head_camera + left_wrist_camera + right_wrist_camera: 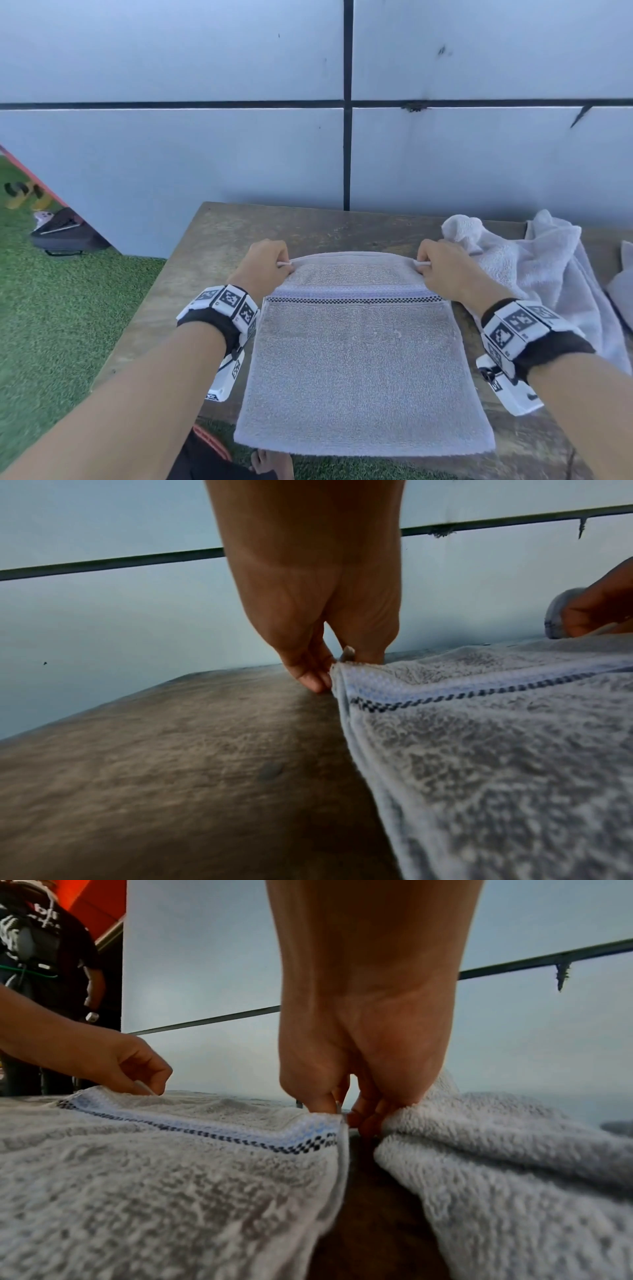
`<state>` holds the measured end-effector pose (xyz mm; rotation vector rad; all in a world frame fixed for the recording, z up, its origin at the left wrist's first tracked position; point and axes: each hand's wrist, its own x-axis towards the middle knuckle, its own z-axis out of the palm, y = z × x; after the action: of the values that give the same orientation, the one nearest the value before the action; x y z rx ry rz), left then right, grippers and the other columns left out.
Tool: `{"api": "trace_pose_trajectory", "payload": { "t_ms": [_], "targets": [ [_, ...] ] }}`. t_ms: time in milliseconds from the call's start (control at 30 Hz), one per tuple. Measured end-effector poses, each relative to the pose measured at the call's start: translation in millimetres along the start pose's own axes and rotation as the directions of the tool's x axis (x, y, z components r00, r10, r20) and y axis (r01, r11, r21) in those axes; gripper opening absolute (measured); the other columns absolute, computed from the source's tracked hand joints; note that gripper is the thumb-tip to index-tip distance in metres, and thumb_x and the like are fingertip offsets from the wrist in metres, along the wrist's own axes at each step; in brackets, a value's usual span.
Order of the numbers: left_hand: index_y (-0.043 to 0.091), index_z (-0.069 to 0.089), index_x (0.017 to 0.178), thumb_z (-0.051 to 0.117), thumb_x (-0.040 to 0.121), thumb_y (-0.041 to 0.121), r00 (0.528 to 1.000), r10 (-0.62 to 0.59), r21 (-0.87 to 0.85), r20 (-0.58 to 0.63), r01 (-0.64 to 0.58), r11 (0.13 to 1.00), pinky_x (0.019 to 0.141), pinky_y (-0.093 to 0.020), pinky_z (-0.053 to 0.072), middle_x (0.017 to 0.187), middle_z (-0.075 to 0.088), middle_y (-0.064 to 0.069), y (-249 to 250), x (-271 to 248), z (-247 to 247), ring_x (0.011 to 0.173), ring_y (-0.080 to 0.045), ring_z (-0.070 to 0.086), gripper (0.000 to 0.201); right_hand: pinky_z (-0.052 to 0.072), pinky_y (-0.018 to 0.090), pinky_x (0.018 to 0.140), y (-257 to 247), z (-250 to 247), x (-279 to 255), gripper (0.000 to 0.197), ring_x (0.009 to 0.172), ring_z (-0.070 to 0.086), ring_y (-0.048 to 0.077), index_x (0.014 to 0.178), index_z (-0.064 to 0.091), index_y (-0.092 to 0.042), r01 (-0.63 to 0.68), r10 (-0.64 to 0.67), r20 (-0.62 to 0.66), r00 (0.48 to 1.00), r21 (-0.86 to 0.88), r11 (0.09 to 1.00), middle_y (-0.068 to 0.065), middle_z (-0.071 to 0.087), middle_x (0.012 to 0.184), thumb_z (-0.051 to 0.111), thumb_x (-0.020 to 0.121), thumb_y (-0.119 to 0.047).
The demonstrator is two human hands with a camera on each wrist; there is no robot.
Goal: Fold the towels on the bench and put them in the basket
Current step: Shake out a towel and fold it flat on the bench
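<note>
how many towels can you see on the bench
3. A flat towel lies mid-bench, far corners pinched by the left hand and right hand. A crumpled towel lies to its right. A third towel is cut off at the frame's right edge; more may lie beyond.

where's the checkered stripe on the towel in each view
Head: black-and-white checkered stripe runs across the middle, between both wrists.
Left wrist: stripe at right, rising rightward.
Right wrist: stripe left of centre, ending near the right hand.
Shared landmark: dark horizontal wall seam.

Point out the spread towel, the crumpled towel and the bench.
spread towel [363, 370], head view, middle of its flat face
crumpled towel [544, 270], head view, its bunched middle
bench [212, 253], head view, bare wood at left
</note>
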<state>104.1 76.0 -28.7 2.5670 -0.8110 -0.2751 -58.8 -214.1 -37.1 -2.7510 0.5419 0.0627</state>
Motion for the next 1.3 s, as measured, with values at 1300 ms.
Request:
{"api": "trace_pose_trajectory", "payload": {
  "t_ms": [1300],
  "targets": [
    [0.011, 0.080, 0.089, 0.079, 0.083, 0.011, 0.819, 0.125, -0.246, -0.561, -0.309, 0.919, 0.049, -0.010, 0.039, 0.070, 0.069, -0.009, 103, -140, -202, 0.052, -0.010, 0.051, 0.006, 0.046, 0.016, 0.078, -59, -191, -168, 0.014, 0.078, 0.064, 0.020, 0.097, 0.078, -0.009, 0.377, -0.156, -0.792, 0.590, 0.100, 0.921, 0.003, 0.071, 0.093, 0.069, 0.088, -0.005]
  ]
}}
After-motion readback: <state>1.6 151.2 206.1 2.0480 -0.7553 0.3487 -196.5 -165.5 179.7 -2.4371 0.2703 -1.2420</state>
